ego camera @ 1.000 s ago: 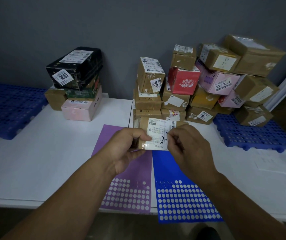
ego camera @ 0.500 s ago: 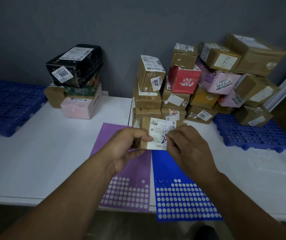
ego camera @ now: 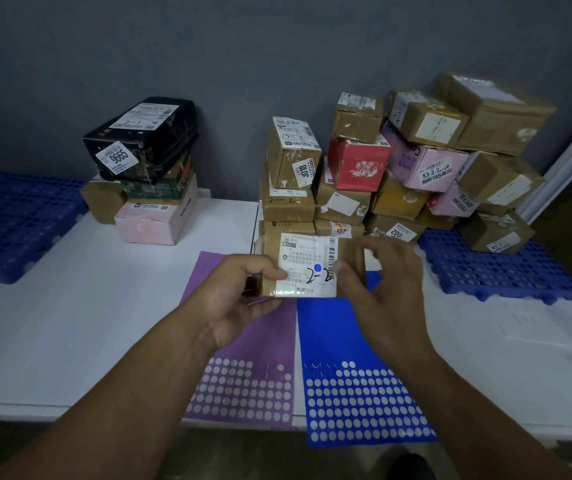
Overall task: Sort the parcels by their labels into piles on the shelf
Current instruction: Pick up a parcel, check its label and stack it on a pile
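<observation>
My left hand grips a small brown parcel by its left end, above the white shelf. The parcel's white label reads "2-2" in pen and carries a blue dot sticker. At the parcel's right end is my right hand, fingers spread and relaxed, its thumb at the label's edge. Just behind stands a stack of brown parcels, one marked "2-2". A second pile, topped by a black parcel marked "2-1", sits at the back left.
A purple sticker sheet and a blue sticker sheet lie side by side under my hands. A heap of mixed parcels fills the back right, partly on a blue pallet. Another blue pallet lies far left.
My right hand has lifted off the label and opened, moving right; the blue dot sticker now shows on the label. The left hand keeps hold of the parcel.
</observation>
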